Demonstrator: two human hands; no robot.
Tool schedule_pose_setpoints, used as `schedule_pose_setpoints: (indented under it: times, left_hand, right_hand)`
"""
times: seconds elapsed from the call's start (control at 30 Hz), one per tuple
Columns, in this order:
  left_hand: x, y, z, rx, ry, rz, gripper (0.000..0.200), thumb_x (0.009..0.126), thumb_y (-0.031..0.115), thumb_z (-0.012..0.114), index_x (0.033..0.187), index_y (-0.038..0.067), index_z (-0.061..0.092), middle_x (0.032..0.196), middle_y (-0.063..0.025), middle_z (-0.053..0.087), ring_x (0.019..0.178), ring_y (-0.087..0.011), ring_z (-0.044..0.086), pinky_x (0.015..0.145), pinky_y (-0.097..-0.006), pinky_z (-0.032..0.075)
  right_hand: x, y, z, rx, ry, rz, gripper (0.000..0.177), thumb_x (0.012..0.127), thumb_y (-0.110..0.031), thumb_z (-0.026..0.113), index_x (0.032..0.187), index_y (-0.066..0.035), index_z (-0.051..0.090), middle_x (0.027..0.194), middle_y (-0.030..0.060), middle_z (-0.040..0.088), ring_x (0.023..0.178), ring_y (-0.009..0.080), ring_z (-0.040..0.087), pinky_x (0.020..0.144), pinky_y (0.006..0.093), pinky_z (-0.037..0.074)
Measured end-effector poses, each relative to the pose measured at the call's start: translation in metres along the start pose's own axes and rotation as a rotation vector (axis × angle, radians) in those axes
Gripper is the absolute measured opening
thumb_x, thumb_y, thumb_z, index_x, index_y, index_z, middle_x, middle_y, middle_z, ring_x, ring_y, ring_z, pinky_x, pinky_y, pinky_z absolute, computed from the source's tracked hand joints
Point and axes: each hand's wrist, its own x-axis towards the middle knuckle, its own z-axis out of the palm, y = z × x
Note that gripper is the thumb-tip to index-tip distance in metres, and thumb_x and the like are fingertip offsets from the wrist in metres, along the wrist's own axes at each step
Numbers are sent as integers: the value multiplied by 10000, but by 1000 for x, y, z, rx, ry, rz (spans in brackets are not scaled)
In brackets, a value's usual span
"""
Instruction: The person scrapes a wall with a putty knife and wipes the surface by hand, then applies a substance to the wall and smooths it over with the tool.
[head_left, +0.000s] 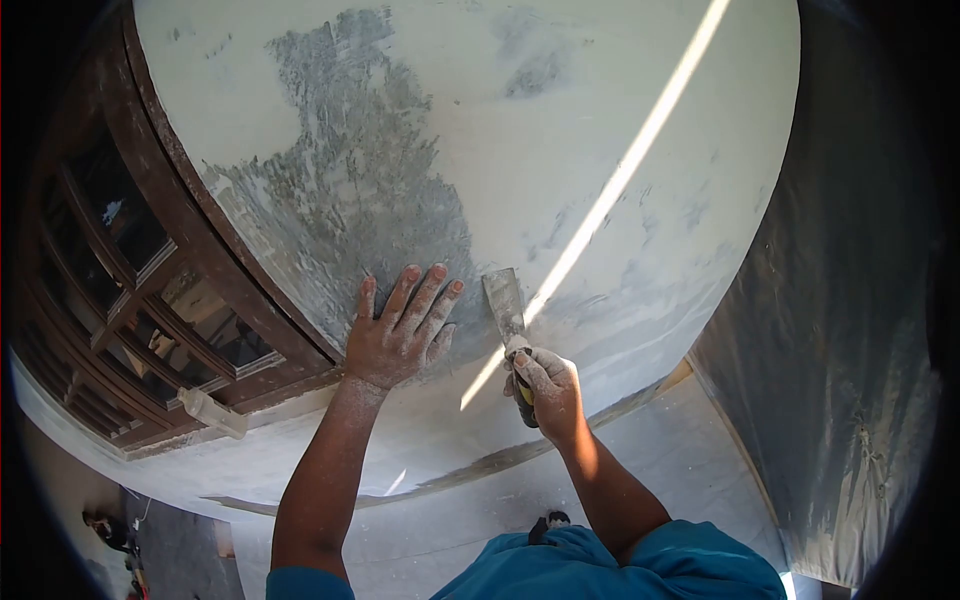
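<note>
Wall (600, 120) open upward, window frame (190, 250) crowding left, hanging sheet (840, 350) closing right

No lettering, label, brand, number or sign can be read anywhere in view.

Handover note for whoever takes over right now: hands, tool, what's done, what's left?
Left hand: open, palm flat on the wall, right of the window frame.
Right hand: gripping the scraper, blade against the wall beside the left hand.
Done: the large grey patch above the left hand looks worked.
Left: probably the pale surface around and right of the blade.
</note>
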Motion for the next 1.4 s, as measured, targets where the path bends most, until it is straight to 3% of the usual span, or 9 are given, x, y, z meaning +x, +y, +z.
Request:
schedule_pose_setpoints:
  times: [0.17,0.23,0.33,0.77,0.83,0.9,1.03,1.17,1.4]
  left_hand:
    - [3,-3,1,-23,21,-6,679,934,627,521,1530,331,385,1655,-2,218,1540,-243,137,1226,-622,39]
    - [2,-1,0,-68,40,-17,676,868,573,643,1476,330,478,1626,4,303,1534,-246,171,1225,-626,67]
    - [2,-1,-1,2,6,-2,649,950,608,503,1529,338,386,1654,1,223,1540,-241,140,1226,-622,42]
    - [2,-2,0,54,-11,-8,635,946,613,510,1515,353,404,1652,16,230,1536,-231,157,1229,-617,40]
    - [1,1,0,-50,37,-30,620,880,534,643,1455,347,507,1616,13,327,1531,-233,190,1229,-612,72]
    - [-1,3,-3,-61,28,-37,620,879,531,647,1455,347,507,1617,12,328,1530,-232,196,1229,-611,75]
    - [3,3,-2,-63,52,-56,623,876,520,660,1454,346,507,1619,10,324,1528,-231,205,1228,-610,81]
    - [-1,7,-2,-74,43,-64,613,879,508,659,1452,345,511,1616,6,329,1529,-235,203,1229,-609,83]
    - [1,5,1,-33,52,-95,594,938,561,557,1489,366,449,1634,26,287,1531,-220,189,1239,-589,59]
  right_hand:
    - [6,40,-8,-78,44,-96,284,1011,-227,566,916,26,654,652,62,618,522,80,513,505,236,410]
    - [2,24,4,11,95,-116,297,1009,-245,593,856,2,651,646,17,597,492,36,451,437,223,346]
    - [0,15,5,29,61,-69,281,1013,-228,590,888,13,666,659,26,616,494,36,460,435,219,346]
    - [6,47,-11,-76,67,-130,303,1007,-248,580,944,38,654,680,81,631,545,99,539,535,244,436]
    - [5,26,-7,-82,45,-190,314,1006,-262,583,937,35,656,678,79,635,555,104,552,537,248,439]
    - [2,10,-3,31,5,-56,325,1007,-275,584,932,32,658,672,76,636,561,116,570,542,255,447]
    - [4,37,-16,-93,38,-202,281,1013,-233,573,913,12,669,663,37,637,530,58,502,481,232,390]
    - [5,-3,-12,-101,-10,-82,312,1008,-287,585,882,-14,670,657,26,631,542,65,506,514,253,417]
    - [12,15,-27,-221,-7,-152,300,996,-263,599,869,1,666,654,19,621,566,71,517,526,260,417]
